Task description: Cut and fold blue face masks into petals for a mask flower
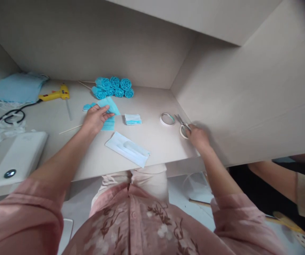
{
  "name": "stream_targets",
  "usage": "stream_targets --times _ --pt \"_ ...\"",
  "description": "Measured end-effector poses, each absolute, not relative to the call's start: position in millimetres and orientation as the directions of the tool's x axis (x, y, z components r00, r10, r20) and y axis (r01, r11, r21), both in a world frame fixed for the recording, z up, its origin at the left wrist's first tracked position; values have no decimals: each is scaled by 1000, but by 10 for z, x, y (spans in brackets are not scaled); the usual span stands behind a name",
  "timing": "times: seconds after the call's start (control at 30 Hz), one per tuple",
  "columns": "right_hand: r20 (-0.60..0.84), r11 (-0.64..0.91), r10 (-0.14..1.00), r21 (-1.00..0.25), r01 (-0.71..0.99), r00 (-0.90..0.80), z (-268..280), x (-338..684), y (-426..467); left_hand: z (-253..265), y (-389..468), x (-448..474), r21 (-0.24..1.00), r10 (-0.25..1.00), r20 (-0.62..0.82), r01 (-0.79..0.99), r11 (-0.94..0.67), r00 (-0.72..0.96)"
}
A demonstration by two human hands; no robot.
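Observation:
My left hand [95, 118] pinches a square of light blue mask fabric [111, 105] over the table. Below that piece lies another blue square [108, 124], and small blue cut pieces [88, 106] sit just behind the hand. At the right, my right hand [197, 136] has its fingers closed on the handles of a pair of scissors [182, 122]. The blades point away, slightly apart, above a small roll of tape [183, 131]. Between the hands are a stack of folded blue-and-white pieces [133, 119] and a flattened pale mask piece [127, 149].
Several blue fabric roses [114, 83] on sticks lie at the back. A yellow glue gun [55, 94], blue masks [16, 86], white scraps [5, 124] and a white power bank [19, 157] occupy the left. A larger tape roll [167, 119] is near the right partition. Another person's arm [277, 180] shows at right.

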State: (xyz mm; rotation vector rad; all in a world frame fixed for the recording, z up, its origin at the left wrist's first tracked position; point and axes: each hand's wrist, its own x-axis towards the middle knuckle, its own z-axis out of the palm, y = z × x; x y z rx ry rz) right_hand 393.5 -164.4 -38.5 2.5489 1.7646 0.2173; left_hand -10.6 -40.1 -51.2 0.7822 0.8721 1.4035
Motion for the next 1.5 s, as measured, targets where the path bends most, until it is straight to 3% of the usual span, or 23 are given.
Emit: stream_targets --times 0.13,0.23,0.27,0.33,0.4,0.47,0.53,0.7,0.9,1.07,1.5 --pt "82 -336 942 199 920 326 -431 3848 -1619 -532 -398 -112 875 999 -45 -483 28 -24" --pt "94 -361 931 93 928 353 -375 3856 -1546 -515 -414 -113 878 999 -44 -477 36 -5" --pt "93 -387 918 -8 922 386 -345 3879 -1530 -504 -423 -111 878 999 -42 -478 38 4" --pt "41 -435 878 -349 830 477 -274 3928 -1515 -481 -439 -102 866 999 -42 -498 44 16" --pt "-37 -322 885 -770 551 465 -199 3923 -1522 -464 -451 -90 841 998 -59 -537 64 26" --pt "-31 -187 942 -876 445 335 -132 3811 -1539 -454 -458 -77 812 995 -96 -574 100 38" --pt "-30 -50 993 -981 185 110 -81 3580 -1545 -446 -462 -67 784 989 -138 -605 139 48" --pt "-108 -128 946 -991 -46 -304 -36 2812 -1409 -405 -466 -71 695 976 -215 -695 185 44" --pt "-139 -297 706 -948 -112 -695 -61 2304 -1098 -342 -461 -102 609 961 -274 -768 199 32" --pt "-173 -398 658 -906 -145 -733 -108 2166 -1008 -314 -444 -124 585 951 -310 -788 189 -2" --pt "-219 -435 659 -892 -127 -719 -220 2173 -946 -351 -431 -135 603 952 -306 -769 213 24"
